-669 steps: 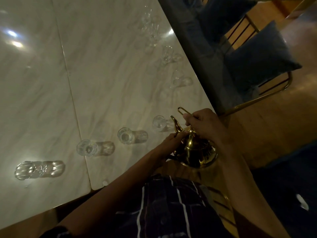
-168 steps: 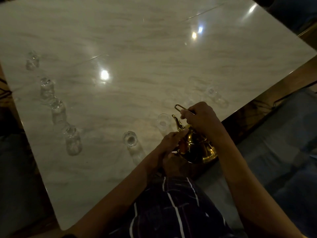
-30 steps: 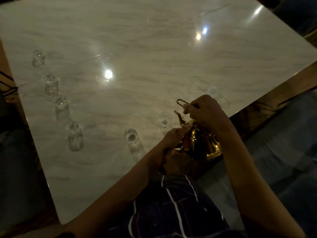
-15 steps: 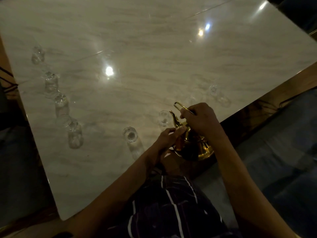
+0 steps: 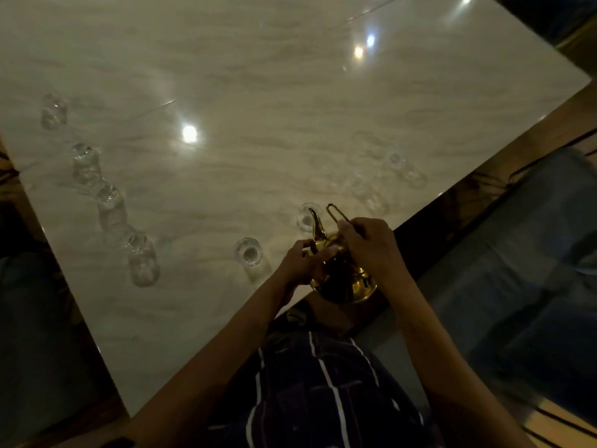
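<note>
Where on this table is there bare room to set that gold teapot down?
The widest bare stretch is the middle of the marble table, between the left row of glasses and the glasses by the right edge. The near corner below the left row is bare. Crowded: just ahead of the gold teapot, where two glasses stand.

1. Glossy marble table [image 5: 258,92] with a few lamp glares [image 5: 189,133] on it.
2. Row of glasses [image 5: 111,202] down the left edge, standing close together.
3. Two faint glasses [image 5: 400,163] near the right edge.
4. Lone glass [image 5: 248,252] at the near edge.
5. Blue seat [image 5: 533,253] off to the right.
</note>
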`<action>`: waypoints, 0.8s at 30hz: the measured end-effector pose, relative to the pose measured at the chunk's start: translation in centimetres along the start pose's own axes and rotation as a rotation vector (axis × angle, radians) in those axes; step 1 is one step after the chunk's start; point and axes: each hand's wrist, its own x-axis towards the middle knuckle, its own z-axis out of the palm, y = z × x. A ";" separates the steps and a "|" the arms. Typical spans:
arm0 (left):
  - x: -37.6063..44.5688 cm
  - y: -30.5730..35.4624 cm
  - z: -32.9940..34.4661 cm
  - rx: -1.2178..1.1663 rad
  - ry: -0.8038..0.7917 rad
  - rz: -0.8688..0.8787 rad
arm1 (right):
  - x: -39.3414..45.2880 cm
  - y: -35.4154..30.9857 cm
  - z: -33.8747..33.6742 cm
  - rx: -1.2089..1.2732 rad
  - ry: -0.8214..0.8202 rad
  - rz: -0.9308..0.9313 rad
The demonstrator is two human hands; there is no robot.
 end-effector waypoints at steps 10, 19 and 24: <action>-0.1 0.5 -0.7 0.065 -0.122 0.132 | -3.2 -0.2 0.3 0.129 0.195 0.067; 2.9 3.8 2.7 0.075 -0.174 0.163 | 0.1 0.4 -3.9 0.108 0.225 0.035; 5.8 6.7 5.9 0.090 -0.134 0.152 | 3.9 2.2 -7.5 0.108 0.170 0.026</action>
